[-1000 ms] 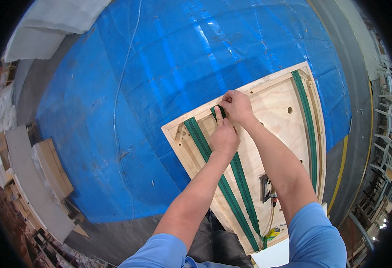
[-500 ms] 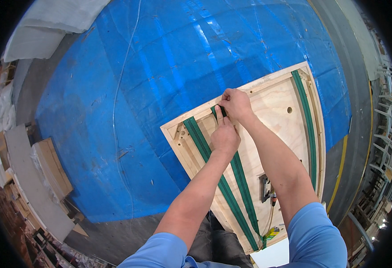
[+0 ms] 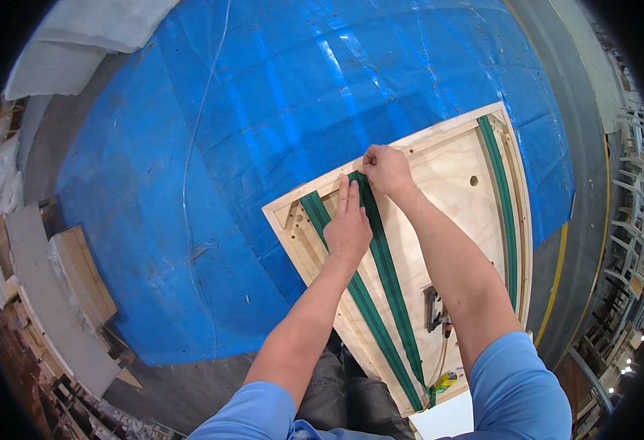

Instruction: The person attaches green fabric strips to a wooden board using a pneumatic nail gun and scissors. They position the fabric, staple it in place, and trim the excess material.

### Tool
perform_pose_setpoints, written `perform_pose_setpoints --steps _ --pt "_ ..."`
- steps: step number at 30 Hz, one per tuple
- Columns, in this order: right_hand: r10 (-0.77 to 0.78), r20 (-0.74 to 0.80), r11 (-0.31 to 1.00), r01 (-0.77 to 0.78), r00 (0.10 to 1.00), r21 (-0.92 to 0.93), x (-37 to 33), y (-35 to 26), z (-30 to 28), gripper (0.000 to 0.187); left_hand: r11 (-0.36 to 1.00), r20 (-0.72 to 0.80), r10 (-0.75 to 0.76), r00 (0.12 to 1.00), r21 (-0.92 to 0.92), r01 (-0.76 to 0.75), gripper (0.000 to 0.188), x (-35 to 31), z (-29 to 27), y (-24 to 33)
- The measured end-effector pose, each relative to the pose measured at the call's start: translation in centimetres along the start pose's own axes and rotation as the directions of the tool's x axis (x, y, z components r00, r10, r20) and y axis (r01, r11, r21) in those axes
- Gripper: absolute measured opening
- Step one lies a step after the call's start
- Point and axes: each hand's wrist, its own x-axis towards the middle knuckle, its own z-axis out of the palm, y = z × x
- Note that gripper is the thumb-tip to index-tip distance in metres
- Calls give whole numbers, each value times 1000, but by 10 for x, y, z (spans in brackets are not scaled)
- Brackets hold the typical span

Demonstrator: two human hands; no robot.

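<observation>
Left hand (image 3: pixel 348 227) lies flat, fingers together, pressing the green webbing strap (image 3: pixel 384 264) onto the plywood frame (image 3: pixel 446 176) at centre; right hand (image 3: pixel 385 167), at one o'clock from it, is closed, pinching the strap's top end at the frame's upper rail; best to keep the strap taut and straight while the palm pins it; a yellow-and-green object (image 3: pixel 445 381) sits at five o'clock, kind unclear; blue tarp (image 3: pixel 263 110) underneath; no labels readable.

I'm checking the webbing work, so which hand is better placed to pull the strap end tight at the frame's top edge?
Probably the right hand: it pinches the green strap end at the wooden frame edge, while the left hand lies flat lower down.
</observation>
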Motion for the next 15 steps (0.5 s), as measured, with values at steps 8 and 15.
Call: perform_pose_setpoints --steps 8,15 --pt "-44 -74 999 43 996 -7 2 5 7 19 998 -7 -24 1000 60 24 79 9 1 3" --pt "-3 2 1000 3 1000 29 6 6 3 18 994 28 -42 999 105 38 84 10 3 2"
